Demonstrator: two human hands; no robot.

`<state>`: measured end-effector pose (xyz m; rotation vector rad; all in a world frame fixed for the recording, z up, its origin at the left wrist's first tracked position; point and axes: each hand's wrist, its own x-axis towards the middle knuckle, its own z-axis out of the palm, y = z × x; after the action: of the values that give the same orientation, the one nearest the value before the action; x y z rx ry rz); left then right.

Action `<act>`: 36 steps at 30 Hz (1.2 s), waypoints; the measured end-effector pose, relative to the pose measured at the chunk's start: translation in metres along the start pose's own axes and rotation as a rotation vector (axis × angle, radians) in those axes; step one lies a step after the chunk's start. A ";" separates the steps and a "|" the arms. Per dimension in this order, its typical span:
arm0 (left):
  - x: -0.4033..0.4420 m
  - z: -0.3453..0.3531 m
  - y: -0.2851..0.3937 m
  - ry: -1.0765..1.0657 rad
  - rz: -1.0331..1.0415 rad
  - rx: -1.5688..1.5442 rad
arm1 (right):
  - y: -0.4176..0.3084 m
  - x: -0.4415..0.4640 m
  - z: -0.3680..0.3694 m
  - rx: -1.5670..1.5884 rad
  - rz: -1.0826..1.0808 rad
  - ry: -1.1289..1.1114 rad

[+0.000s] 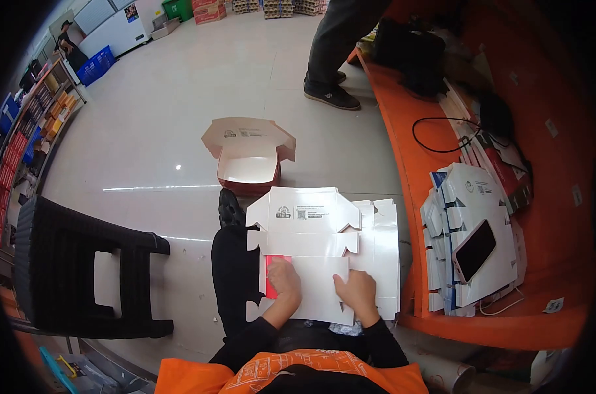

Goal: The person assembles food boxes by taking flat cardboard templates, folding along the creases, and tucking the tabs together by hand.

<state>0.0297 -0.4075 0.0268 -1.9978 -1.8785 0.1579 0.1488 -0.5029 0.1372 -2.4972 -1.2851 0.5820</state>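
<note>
A flat white cardboard box blank [298,243] with printed text and a code near its top lies across my lap, over more white sheets [380,249] that stick out on the right. My left hand [285,279] presses on its left part with curled fingers, beside a pink-red strip [270,289]. My right hand [357,287] is at the right edge of a panel, thumb toward the edge and fingers curled. What lies under the fingers of either hand is hidden.
An opened box [249,167] stands on the floor ahead. To the left is a black stool [68,262]. An orange shelf [403,151] on the right holds stacked blanks [482,190] and a phone [474,251]. A person's leg [334,52] is beside it.
</note>
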 end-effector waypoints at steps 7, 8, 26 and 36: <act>0.051 -0.045 -0.120 -0.430 0.207 -0.780 | 0.024 0.019 -0.038 0.107 -0.015 -0.204; 0.050 -0.046 -0.124 -0.403 0.260 -0.792 | 0.017 0.024 -0.038 0.015 0.006 -0.195; 0.046 -0.025 -0.132 -0.374 0.367 -0.998 | -0.073 0.055 0.113 -1.321 0.352 -0.078; 0.056 -0.055 -0.143 -0.154 0.168 -0.818 | -0.018 0.047 -0.036 -0.330 0.141 -0.429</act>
<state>-0.0798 -0.3603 0.1378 -2.7281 -2.0682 -0.5095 0.1777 -0.4559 0.1652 -2.8546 -1.4558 1.0648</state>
